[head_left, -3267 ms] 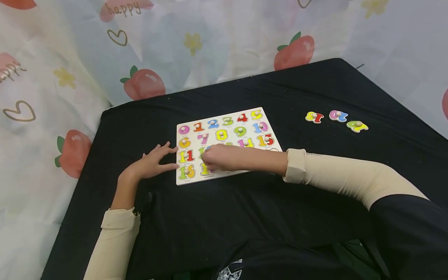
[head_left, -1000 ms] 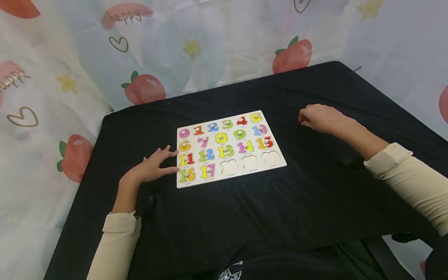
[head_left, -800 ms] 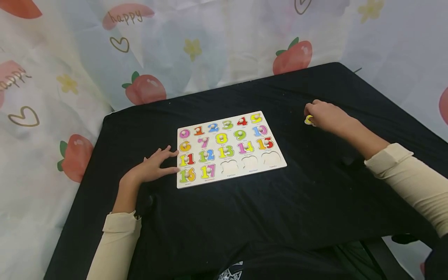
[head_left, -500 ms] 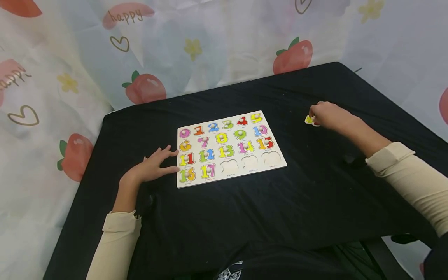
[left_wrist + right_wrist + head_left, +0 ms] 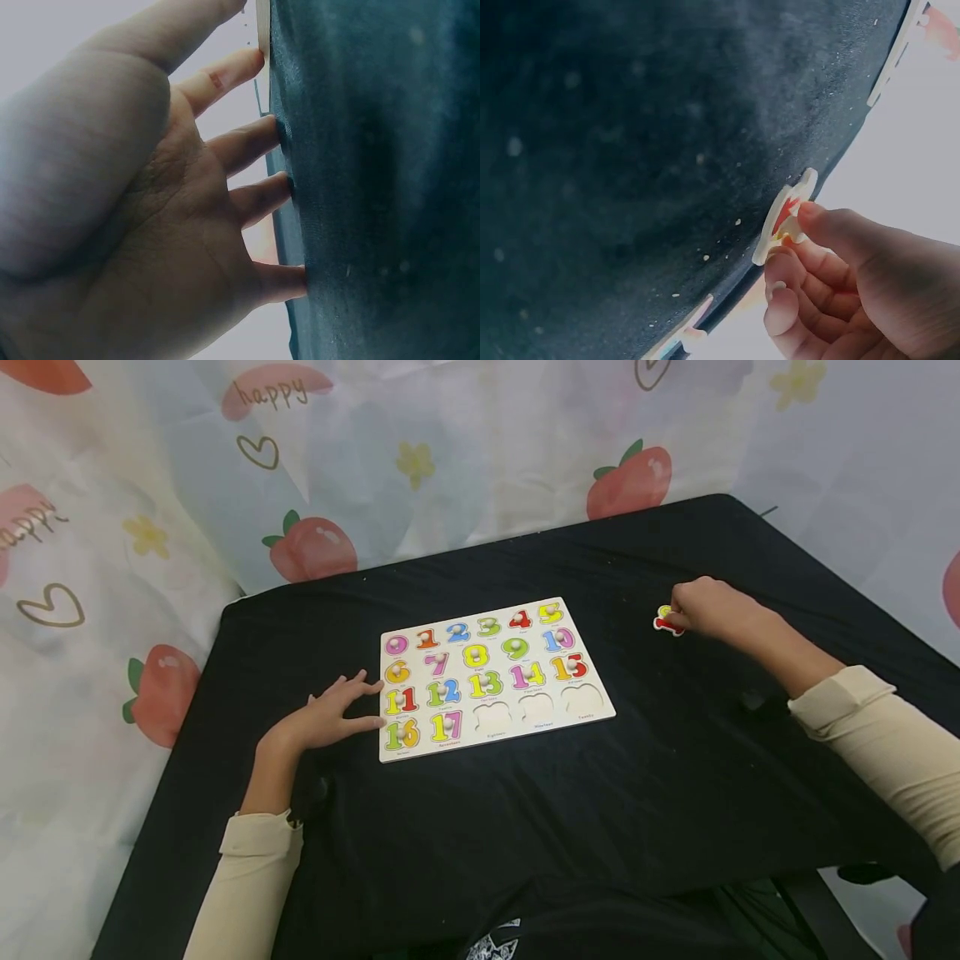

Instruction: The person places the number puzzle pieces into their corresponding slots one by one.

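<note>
In the head view my left hand lies with its fingers spread, the thumb and a finger touching the left edge of the number puzzle board. The left wrist view shows those fingertips down on the black cloth. Farther right, my right hand pinches the small knob of a yellow and red number piece, the 18. Thumb and fingers hold that knob in the right wrist view, where the piece stands tilted close to the cloth. Part of it is hidden under the hand.
Another knobbed number piece lies nearby in the right wrist view, hidden behind my right hand in the head view. The board's bottom row has three bare recesses at its right. A printed curtain borders the black-covered table.
My right hand has gone from the board to the loose pieces at the right and taken the 18 by its knob. The piece has turned clockwise. My left hand stays at the board's edge.
</note>
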Action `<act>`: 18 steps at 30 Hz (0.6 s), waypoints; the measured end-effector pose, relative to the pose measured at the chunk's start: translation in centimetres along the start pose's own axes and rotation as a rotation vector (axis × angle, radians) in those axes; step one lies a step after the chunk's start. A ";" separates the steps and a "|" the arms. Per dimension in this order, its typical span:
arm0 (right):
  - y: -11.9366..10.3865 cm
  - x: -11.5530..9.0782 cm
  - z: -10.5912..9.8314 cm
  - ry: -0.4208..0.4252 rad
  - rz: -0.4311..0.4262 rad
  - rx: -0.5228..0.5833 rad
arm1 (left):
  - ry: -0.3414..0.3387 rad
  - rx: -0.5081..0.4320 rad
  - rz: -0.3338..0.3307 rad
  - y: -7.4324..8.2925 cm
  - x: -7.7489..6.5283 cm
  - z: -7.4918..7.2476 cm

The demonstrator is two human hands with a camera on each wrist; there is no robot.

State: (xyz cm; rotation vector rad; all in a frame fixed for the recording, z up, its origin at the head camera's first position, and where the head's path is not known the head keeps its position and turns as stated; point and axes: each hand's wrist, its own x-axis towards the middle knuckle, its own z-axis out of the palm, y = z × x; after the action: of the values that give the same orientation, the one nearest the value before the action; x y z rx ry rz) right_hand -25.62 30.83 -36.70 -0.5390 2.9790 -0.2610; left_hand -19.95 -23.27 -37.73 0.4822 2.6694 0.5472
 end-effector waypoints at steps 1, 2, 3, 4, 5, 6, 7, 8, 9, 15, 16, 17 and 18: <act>-0.1 0.0 0.0 0.001 0.006 0.001 | 0.000 0.001 -0.002 0.0 0.0 0.0; -0.1 -0.1 -0.1 0.000 0.012 0.003 | 0.000 0.002 -0.003 0.0 0.0 0.0; -0.2 -0.1 -0.1 -0.003 0.016 0.005 | -0.001 0.004 -0.003 0.0 0.0 0.0; -0.3 -0.2 -0.2 -0.006 0.017 0.007 | -0.002 0.006 -0.004 -0.1 0.1 0.0; -0.3 -0.2 -0.2 -0.012 0.019 0.009 | -0.002 0.005 -0.003 -0.1 0.1 0.0; -0.4 -0.2 -0.2 -0.016 0.019 0.011 | -0.002 0.006 -0.003 -0.1 0.1 0.0; -0.5 -0.2 -0.2 -0.020 0.020 0.012 | -0.001 0.006 -0.002 -0.1 0.1 0.0; -0.6 -0.3 -0.3 -0.022 0.020 0.013 | 0.000 0.005 0.000 -0.1 0.1 0.0; -0.7 -0.3 -0.3 -0.023 0.020 0.012 | 0.000 0.004 0.001 -0.1 0.1 -0.1; -1.7 -0.5 -0.5 -0.043 0.009 -0.002 | -0.003 0.000 0.003 -0.1 0.1 0.0; -1.9 -0.5 -0.6 -0.048 0.006 -0.006 | -0.003 0.000 0.004 -0.1 0.1 0.0; -2.1 -0.5 -0.7 -0.050 0.002 -0.012 | -0.004 0.000 0.004 -0.1 0.1 0.0; -2.4 -0.5 -0.7 -0.050 -0.004 -0.017 | -0.004 0.001 0.005 -0.1 0.1 0.0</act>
State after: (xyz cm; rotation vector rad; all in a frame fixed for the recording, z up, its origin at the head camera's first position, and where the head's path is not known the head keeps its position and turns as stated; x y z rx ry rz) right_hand -24.48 28.93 -35.54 -0.5446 2.9346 -0.2187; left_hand -20.05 -23.33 -37.78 0.4893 2.6655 0.5459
